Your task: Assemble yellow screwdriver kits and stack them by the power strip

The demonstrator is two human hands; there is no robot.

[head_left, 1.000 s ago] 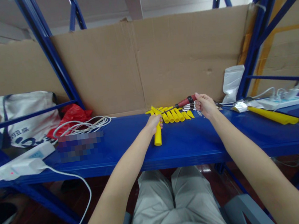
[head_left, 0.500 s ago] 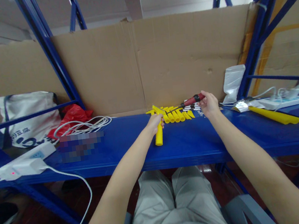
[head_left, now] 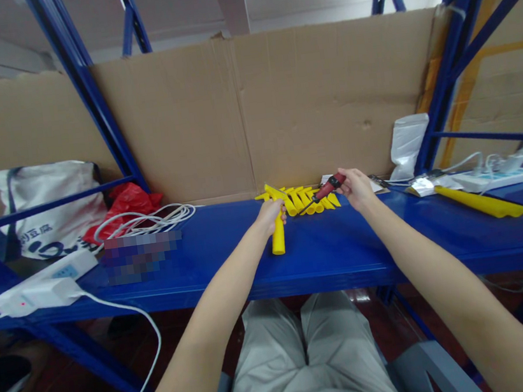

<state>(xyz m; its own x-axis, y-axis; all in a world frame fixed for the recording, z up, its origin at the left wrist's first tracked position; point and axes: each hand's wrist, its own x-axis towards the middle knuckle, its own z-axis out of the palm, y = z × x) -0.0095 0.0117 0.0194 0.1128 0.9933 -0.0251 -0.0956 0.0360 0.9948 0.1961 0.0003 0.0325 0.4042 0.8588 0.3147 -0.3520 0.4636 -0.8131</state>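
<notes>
My left hand [head_left: 272,216] is closed around a yellow plastic part with a tube-shaped handle [head_left: 277,240], whose round end points toward me over the blue shelf. My right hand [head_left: 357,187] grips the end of a screwdriver [head_left: 328,188] with a red and black handle. Its dark shaft slants down and left, the tip in front of the row of yellow parts and apart from the piece in my left hand. Several similar yellow parts [head_left: 317,206] lie side by side just behind, partly covered by the screwdriver.
On the left are a white power strip [head_left: 45,276], coiled white cable [head_left: 149,220], a red plastic bag [head_left: 130,203] and a cloth bag [head_left: 50,201]. To the right lie a long yellow piece [head_left: 481,202] and another power strip [head_left: 495,177]. Cardboard [head_left: 326,97] stands behind.
My right hand has moved a little left, and the screwdriver now tilts more steeply, its tip lower and away from the held yellow part. The left hand has stayed in place.
</notes>
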